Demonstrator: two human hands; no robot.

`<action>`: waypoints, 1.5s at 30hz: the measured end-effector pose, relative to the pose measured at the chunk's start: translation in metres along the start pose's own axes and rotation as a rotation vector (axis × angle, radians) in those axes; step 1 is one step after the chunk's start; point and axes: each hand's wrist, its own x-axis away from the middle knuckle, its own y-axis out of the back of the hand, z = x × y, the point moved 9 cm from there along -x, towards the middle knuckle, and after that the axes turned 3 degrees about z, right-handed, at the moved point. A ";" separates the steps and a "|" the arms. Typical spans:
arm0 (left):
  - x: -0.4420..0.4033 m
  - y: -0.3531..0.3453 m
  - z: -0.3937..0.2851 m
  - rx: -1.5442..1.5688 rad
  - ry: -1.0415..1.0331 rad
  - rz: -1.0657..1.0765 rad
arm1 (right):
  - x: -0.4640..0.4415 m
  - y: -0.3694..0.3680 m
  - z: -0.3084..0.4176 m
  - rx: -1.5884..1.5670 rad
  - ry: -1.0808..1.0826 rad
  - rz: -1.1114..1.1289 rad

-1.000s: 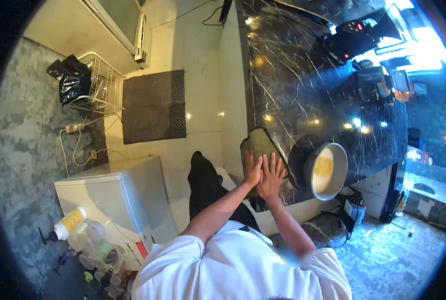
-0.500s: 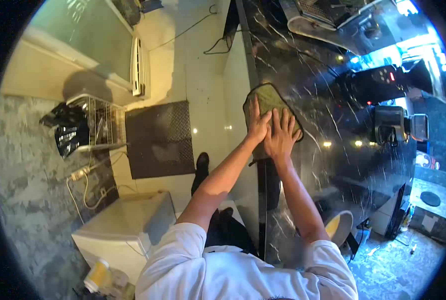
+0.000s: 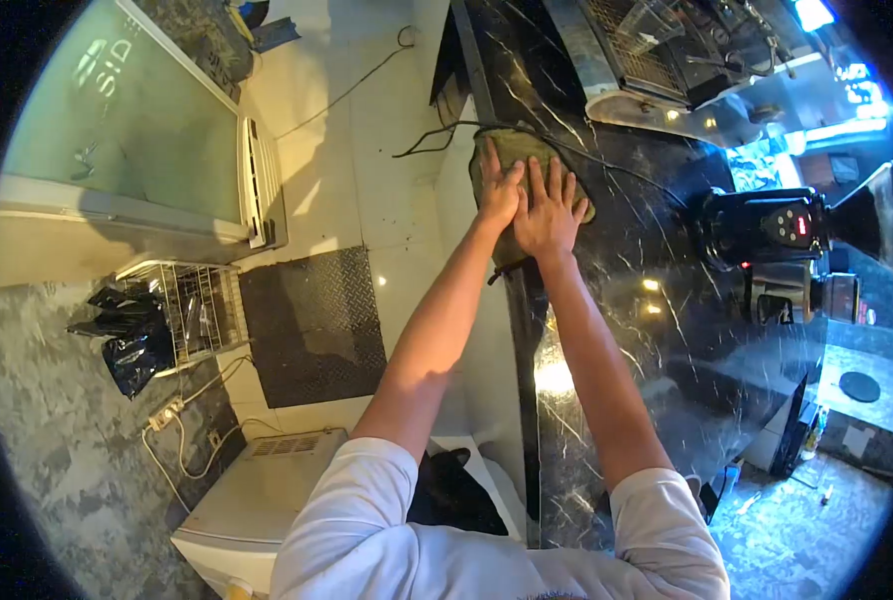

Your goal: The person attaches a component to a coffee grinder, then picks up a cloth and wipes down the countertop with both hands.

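An olive-green cloth [image 3: 512, 146] with dark edging lies spread on the black marbled counter [image 3: 622, 320], at its left edge. My left hand [image 3: 499, 195] presses flat on the left part of the cloth, fingers stretched forward. Beside it, touching at the thumbs, my right hand [image 3: 549, 215] lies flat with its fingers spread over the cloth. A black cable [image 3: 607, 160] crosses the counter and passes along the cloth's far edge, close to my fingertips. Part of the cloth is hidden beneath both hands.
A black machine with a red display [image 3: 767, 228] stands on the counter's right side. Beyond the cloth is a metal unit with a grate [image 3: 657, 70]. On the floor at left are a dark textured mat [image 3: 312, 330], a wire rack [image 3: 202, 310] and a white appliance [image 3: 257, 490].
Both hands and the cloth have moved farther along the counter, up to the black cable. My view has shifted forward, bringing the metal unit and black machine more fully into sight.
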 end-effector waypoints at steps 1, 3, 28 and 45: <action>0.007 -0.002 -0.002 0.005 0.004 0.005 | 0.005 -0.001 -0.006 0.006 -0.005 0.002; 0.023 -0.005 -0.010 0.222 0.012 0.062 | 0.015 -0.001 -0.007 -0.022 0.048 -0.002; 0.048 0.015 -0.042 0.110 0.285 0.130 | 0.040 0.010 0.005 -0.063 0.058 0.068; 0.195 -0.016 -0.024 0.129 0.125 0.245 | 0.205 0.044 -0.023 -0.303 0.035 0.326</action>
